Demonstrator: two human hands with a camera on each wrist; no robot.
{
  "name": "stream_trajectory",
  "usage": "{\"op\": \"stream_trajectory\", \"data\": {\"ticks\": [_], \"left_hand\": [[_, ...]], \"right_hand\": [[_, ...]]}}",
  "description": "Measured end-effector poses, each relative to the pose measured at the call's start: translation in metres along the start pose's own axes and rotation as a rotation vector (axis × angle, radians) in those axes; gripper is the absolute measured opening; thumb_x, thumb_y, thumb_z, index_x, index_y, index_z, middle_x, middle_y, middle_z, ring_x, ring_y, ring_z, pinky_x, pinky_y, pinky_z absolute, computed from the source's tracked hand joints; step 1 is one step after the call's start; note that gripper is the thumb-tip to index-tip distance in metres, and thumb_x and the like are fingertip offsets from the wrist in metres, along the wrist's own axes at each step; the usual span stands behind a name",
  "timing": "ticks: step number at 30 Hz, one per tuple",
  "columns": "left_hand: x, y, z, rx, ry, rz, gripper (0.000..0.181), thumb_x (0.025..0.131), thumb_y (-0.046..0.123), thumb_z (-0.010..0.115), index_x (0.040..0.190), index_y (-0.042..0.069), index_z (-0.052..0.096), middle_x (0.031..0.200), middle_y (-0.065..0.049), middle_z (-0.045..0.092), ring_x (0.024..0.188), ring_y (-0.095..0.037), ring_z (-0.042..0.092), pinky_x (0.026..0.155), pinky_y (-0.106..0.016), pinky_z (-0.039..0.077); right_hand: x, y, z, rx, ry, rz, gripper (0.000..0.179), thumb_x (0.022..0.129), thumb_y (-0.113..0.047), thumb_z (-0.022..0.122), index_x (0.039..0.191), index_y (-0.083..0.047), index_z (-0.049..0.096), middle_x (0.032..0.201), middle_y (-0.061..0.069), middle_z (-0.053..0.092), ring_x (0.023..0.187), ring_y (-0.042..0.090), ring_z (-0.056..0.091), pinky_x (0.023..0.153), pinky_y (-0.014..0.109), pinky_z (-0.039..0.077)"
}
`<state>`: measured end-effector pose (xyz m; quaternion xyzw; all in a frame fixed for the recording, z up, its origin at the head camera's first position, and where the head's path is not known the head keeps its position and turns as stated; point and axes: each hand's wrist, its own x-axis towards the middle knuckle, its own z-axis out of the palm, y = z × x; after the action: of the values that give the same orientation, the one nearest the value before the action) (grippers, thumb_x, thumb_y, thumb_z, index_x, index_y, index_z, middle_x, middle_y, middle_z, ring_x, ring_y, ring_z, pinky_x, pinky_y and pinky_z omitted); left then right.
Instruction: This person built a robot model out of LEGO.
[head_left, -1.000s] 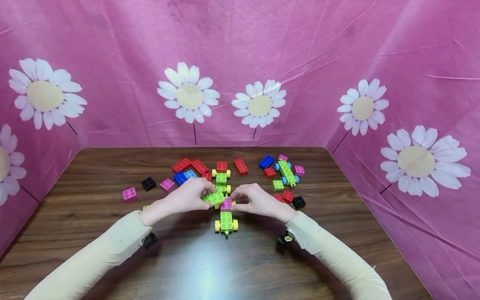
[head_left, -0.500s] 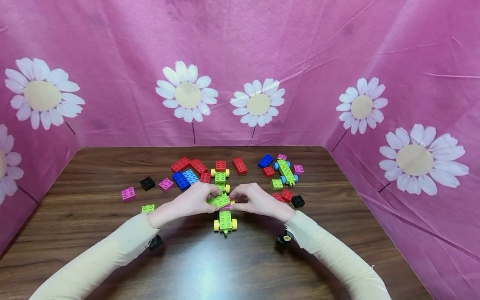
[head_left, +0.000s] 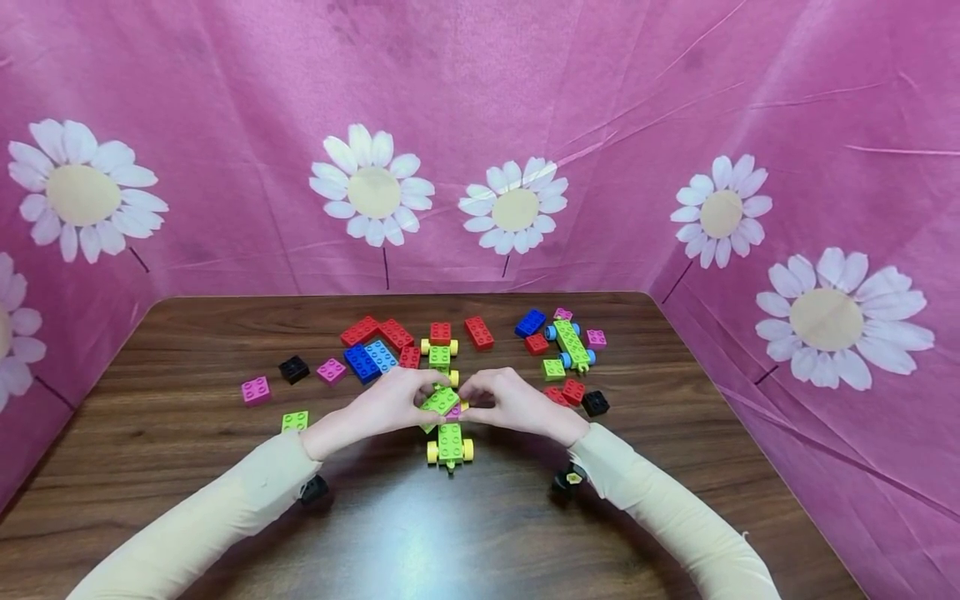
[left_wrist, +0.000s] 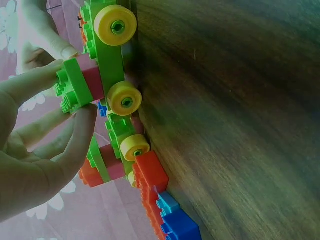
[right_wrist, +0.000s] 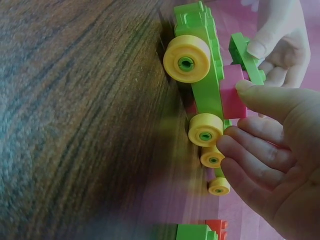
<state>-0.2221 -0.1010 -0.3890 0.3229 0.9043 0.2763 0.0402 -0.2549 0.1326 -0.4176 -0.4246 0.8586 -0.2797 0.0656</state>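
My left hand (head_left: 386,402) pinches a thin lime-green toy brick (left_wrist: 77,84) between thumb and fingers. That brick is tilted and overlaps the top of a pink brick (right_wrist: 232,92), which sits on a green wheeled base (head_left: 450,446). From the other side, my right hand (head_left: 517,404) holds the pink brick, thumb at its upper edge and index finger low on its side. The right hand's other fingers lie near a yellow wheel (right_wrist: 205,129). Farther back, a second green base with yellow wheels carries a red brick (head_left: 440,333) on top.
Red, blue and light-blue bricks (head_left: 381,356) lie at back left, with pink and black (head_left: 294,369) ones farther left. A loose green brick (head_left: 295,421) is beside my left wrist. A green base with blue wheels (head_left: 572,346) stands at right among small bricks on the wooden table (head_left: 420,533).
My left hand has moved slightly right, bringing the green brick over the pink one, and the brick's angle has turned. The right hand has stayed at the pink brick.
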Motion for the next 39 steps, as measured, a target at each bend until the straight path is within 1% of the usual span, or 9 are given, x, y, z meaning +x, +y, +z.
{"op": "stream_trajectory", "data": {"ticks": [3,5,10,15,18,22,28,34,39], "left_hand": [[0.0002,-0.0016,0.0008,-0.008,0.006,0.0,0.046,0.082,0.026,0.081,0.119,0.003,0.068,0.089,-0.007,0.075,0.071,-0.008,0.065,0.063,-0.02,0.051],[0.0003,-0.0022,0.0013,-0.024,0.009,-0.013,0.045,0.082,0.027,0.081,0.118,0.003,0.068,0.09,-0.007,0.075,0.074,-0.011,0.068,0.066,-0.022,0.055],[-0.0006,-0.0031,0.0026,-0.065,0.028,-0.034,0.045,0.081,0.028,0.082,0.116,0.003,0.069,0.092,-0.01,0.075,0.077,-0.016,0.07,0.067,-0.024,0.056],[-0.0023,-0.0031,0.0029,-0.106,0.047,-0.049,0.045,0.08,0.029,0.083,0.115,0.002,0.069,0.104,-0.013,0.075,0.087,-0.023,0.071,0.07,-0.025,0.058],[-0.0026,-0.0032,0.003,-0.132,0.049,-0.058,0.044,0.081,0.028,0.082,0.116,0.004,0.07,0.11,-0.013,0.074,0.087,-0.021,0.072,0.071,-0.026,0.058],[-0.0021,-0.0046,0.0034,-0.149,0.043,-0.06,0.043,0.082,0.028,0.081,0.116,0.004,0.07,0.112,-0.014,0.073,0.08,-0.015,0.072,0.069,-0.023,0.057],[-0.0033,-0.0034,0.0028,-0.187,0.022,-0.105,0.045,0.083,0.029,0.08,0.118,0.004,0.069,0.116,-0.016,0.072,0.077,-0.011,0.071,0.067,-0.021,0.056],[-0.0038,-0.0023,0.0011,-0.243,-0.007,-0.122,0.045,0.085,0.022,0.078,0.122,-0.001,0.066,0.119,-0.019,0.071,0.075,-0.009,0.07,0.066,-0.021,0.056],[-0.0042,-0.0024,0.0,-0.261,-0.026,-0.137,0.044,0.085,0.016,0.077,0.123,-0.002,0.065,0.119,-0.019,0.071,0.075,-0.009,0.071,0.065,-0.02,0.056]], "right_hand": [[-0.0003,-0.0001,0.0002,-0.006,0.003,-0.001,0.026,0.089,-0.025,0.075,0.108,-0.008,0.071,0.101,0.004,0.076,0.091,0.013,0.071,0.082,0.025,0.059],[-0.0006,0.0001,0.0005,-0.004,0.005,-0.004,0.025,0.089,-0.024,0.075,0.107,-0.008,0.071,0.101,0.004,0.075,0.091,0.013,0.071,0.082,0.026,0.059],[-0.0008,0.0007,0.0016,0.011,0.003,-0.009,0.024,0.089,-0.024,0.075,0.107,-0.008,0.071,0.102,0.004,0.075,0.092,0.013,0.071,0.083,0.025,0.058],[-0.0009,0.0011,0.0018,0.006,0.008,-0.016,0.024,0.089,-0.024,0.075,0.107,-0.008,0.071,0.101,0.004,0.075,0.091,0.012,0.071,0.082,0.024,0.058],[-0.0007,0.0014,0.0019,0.003,0.01,-0.02,0.024,0.089,-0.024,0.075,0.107,-0.008,0.071,0.101,0.004,0.075,0.091,0.012,0.071,0.082,0.024,0.058],[-0.0003,0.0012,0.0019,-0.005,0.009,-0.017,0.025,0.089,-0.025,0.075,0.108,-0.009,0.072,0.1,0.003,0.075,0.091,0.012,0.071,0.082,0.024,0.058],[-0.0005,0.0001,0.0015,0.007,0.006,-0.018,0.025,0.089,-0.025,0.074,0.108,-0.008,0.071,0.101,0.004,0.075,0.091,0.013,0.071,0.082,0.024,0.058],[-0.0006,-0.0005,0.0013,0.004,0.007,-0.01,0.025,0.089,-0.025,0.074,0.108,-0.008,0.071,0.101,0.004,0.075,0.091,0.011,0.071,0.082,0.022,0.057],[-0.0003,0.0008,0.0018,0.0,0.011,-0.014,0.026,0.089,-0.027,0.074,0.107,-0.009,0.072,0.1,0.003,0.075,0.09,0.012,0.071,0.081,0.023,0.058]]}}
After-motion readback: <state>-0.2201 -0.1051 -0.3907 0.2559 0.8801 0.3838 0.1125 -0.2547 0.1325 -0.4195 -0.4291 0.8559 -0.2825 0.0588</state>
